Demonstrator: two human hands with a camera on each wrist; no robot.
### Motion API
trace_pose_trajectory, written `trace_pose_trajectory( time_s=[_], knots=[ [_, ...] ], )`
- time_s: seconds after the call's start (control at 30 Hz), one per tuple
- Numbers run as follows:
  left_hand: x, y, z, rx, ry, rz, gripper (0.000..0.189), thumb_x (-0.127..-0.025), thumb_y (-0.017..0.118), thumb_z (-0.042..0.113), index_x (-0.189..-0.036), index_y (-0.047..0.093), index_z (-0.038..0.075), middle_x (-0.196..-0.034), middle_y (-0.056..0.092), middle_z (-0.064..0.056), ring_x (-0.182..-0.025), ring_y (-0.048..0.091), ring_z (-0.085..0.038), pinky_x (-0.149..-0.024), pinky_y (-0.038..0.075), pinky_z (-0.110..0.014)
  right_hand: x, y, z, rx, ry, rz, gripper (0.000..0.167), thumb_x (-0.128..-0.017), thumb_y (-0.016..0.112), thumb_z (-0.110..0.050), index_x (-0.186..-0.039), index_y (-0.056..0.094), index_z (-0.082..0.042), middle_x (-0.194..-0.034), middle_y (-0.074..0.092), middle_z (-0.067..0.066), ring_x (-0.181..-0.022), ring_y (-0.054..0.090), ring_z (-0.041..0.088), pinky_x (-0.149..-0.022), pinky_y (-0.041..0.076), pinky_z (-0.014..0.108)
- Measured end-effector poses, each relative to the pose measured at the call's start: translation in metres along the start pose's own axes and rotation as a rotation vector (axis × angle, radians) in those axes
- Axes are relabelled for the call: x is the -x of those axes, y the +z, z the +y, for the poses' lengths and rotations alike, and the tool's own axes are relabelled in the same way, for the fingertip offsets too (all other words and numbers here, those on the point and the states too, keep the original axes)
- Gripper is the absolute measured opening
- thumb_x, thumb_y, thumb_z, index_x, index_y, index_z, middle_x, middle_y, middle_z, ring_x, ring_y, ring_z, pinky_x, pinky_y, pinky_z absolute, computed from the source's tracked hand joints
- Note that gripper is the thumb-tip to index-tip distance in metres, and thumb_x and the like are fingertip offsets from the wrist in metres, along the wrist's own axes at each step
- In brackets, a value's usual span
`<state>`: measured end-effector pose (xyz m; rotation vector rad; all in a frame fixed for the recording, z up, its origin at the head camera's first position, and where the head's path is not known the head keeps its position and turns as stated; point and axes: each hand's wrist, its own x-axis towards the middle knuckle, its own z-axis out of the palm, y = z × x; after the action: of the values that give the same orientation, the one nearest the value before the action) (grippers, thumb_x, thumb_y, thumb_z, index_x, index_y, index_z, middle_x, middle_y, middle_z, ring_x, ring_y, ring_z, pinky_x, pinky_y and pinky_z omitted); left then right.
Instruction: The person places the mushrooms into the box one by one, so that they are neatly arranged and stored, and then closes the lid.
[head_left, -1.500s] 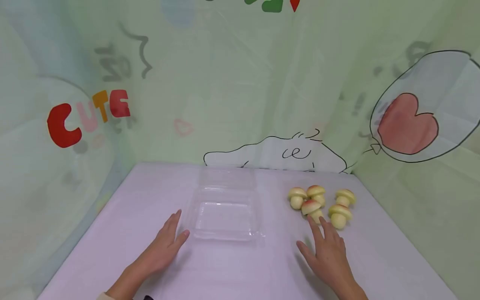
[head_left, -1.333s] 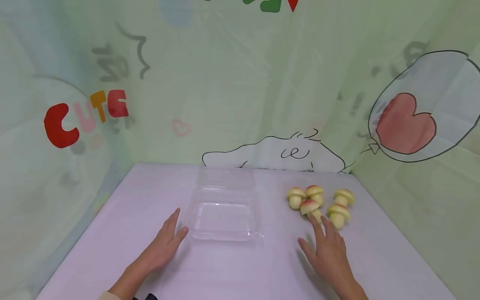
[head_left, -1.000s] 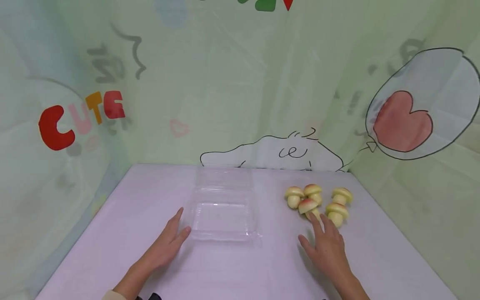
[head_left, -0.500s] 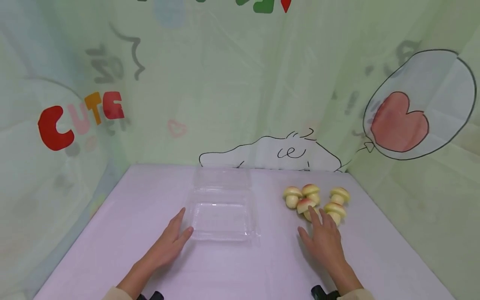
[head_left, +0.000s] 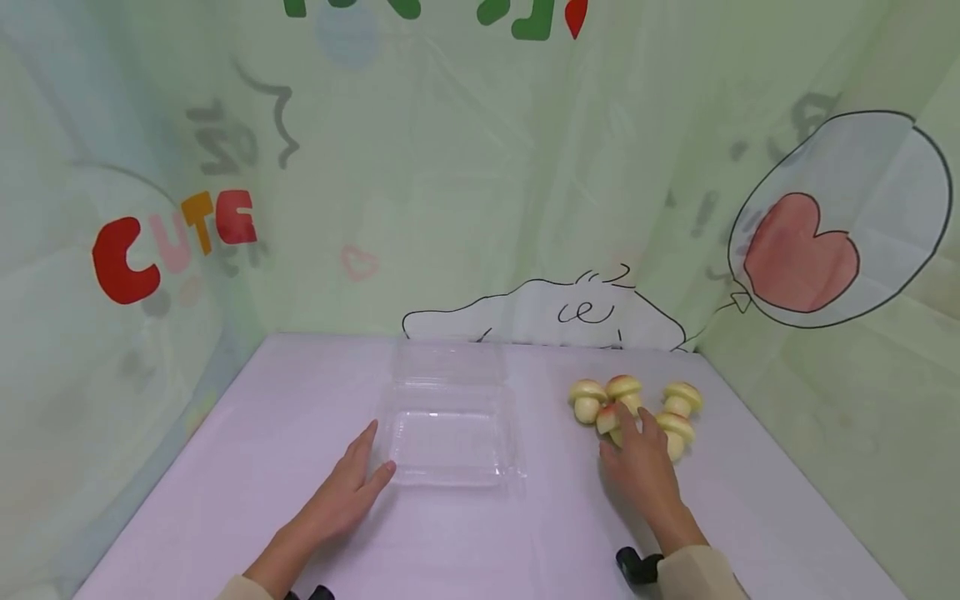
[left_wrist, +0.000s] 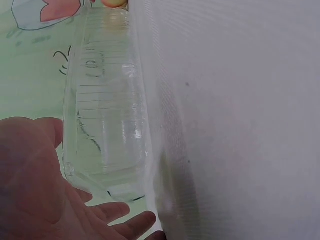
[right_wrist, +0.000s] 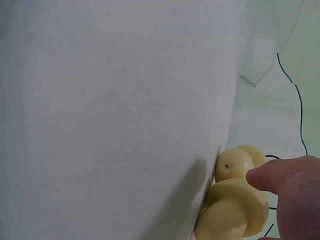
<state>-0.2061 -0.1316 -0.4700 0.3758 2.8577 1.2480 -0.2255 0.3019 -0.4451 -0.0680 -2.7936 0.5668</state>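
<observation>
Near mushrooms, right grip spread, left grip too, lettering in head view only

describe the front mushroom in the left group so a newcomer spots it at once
On the table, find the clear box, then look right to the five mushrooms. Take the left group of three, not the pair beside it. Yours is the front mushroom, set apart by its slanted cap and by the right hand, which hides much of its right side.

Five yellow mushrooms, some red-tinged, sit close together right of an open clear box.
</observation>
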Motion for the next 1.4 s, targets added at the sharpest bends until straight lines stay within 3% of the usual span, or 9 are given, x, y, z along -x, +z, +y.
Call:
trace_pose_trajectory(
  time_s=[0.37,0.5,0.6,0.77,1.13,1.4],
  knots=[
    [0.002,0.000,0.002,-0.024,-0.019,-0.005,0.076,-0.110,0.049,0.037,-0.166,0.011,0.002,-0.170,0.019,-0.025,-0.157,0.019,-0.045,-0.125,0.019,-0.063,-0.011,0.002,0.007,0.016,-0.007,-0.048,0.065,-0.093,0.063,-0.009,-0.152,0.039,0.004,-0.141,0.041,0.045,-0.120,0.054,0.061,-0.095,0.047,0.070],
    [0.002,-0.002,0.003,-0.016,-0.024,-0.010,0.076,-0.110,0.049,0.037,-0.166,0.011,0.003,-0.170,0.019,-0.025,-0.157,0.019,-0.045,-0.125,0.018,-0.063,-0.016,0.001,0.006,0.026,0.001,-0.046,0.062,-0.090,0.064,-0.007,-0.148,0.042,0.003,-0.126,0.053,0.041,-0.107,0.060,0.054,-0.087,0.050,0.065],
    [0.002,-0.002,0.003,-0.020,-0.026,-0.015,0.076,-0.110,0.049,0.038,-0.166,0.011,0.003,-0.170,0.019,-0.025,-0.157,0.019,-0.045,-0.125,0.019,-0.063,-0.018,0.001,0.006,0.043,0.008,-0.038,0.060,-0.088,0.063,-0.004,-0.145,0.043,0.003,-0.114,0.058,0.037,-0.096,0.062,0.047,-0.079,0.051,0.060],
    [0.001,-0.001,0.002,-0.028,-0.030,-0.013,0.076,-0.110,0.049,0.038,-0.166,0.011,0.004,-0.170,0.019,-0.025,-0.157,0.020,-0.045,-0.125,0.019,-0.063,-0.020,0.002,0.007,0.038,0.017,-0.018,0.059,-0.087,0.063,-0.003,-0.143,0.044,0.002,-0.108,0.060,0.034,-0.086,0.062,0.041,-0.074,0.050,0.057],
    [0.000,0.001,0.000,-0.035,-0.037,-0.008,0.077,-0.109,0.049,0.040,-0.166,0.012,0.004,-0.169,0.021,-0.025,-0.156,0.022,-0.045,-0.125,0.021,-0.063,-0.017,0.007,0.011,-0.061,0.034,0.103,0.057,-0.089,0.061,-0.005,-0.143,0.044,0.000,-0.112,0.059,0.037,-0.095,0.061,0.053,-0.080,0.047,0.065],
    [0.000,0.000,0.000,-0.036,-0.043,-0.006,0.077,-0.109,0.049,0.039,-0.166,0.011,0.005,-0.170,0.021,-0.024,-0.157,0.022,-0.045,-0.124,0.021,-0.063,-0.019,0.003,0.000,-0.095,0.038,0.184,0.057,-0.090,0.063,-0.007,-0.143,0.044,0.000,-0.112,0.056,0.037,-0.093,0.059,0.054,-0.078,0.046,0.065]
  ],
)
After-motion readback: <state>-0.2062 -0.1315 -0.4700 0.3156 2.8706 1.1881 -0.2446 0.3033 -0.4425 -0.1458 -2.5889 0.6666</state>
